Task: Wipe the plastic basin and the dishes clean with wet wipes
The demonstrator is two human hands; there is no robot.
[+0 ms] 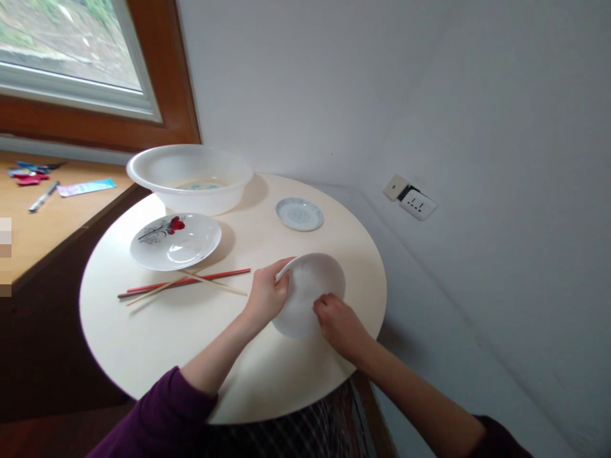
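Note:
A white bowl (308, 286) stands tilted on the round cream table (191, 337), toward its right side. My left hand (267, 294) grips the bowl's left rim, fingers curled over the edge. Inside the bowl rests my right hand (340, 326), its fingers bent and pressed against the inner wall; whether anything is under them I cannot make out. Left of the bowl lie red chopsticks (191, 282) crossed with pale wooden ones (210, 280).
A glass plate with a red flower pattern (175, 240) and a large white basin (189, 177) stand at the back left. A small blue-white saucer (300, 213) is behind the bowl. A wooden sill (48, 216) with pens is left; a wall socket (416, 203) right.

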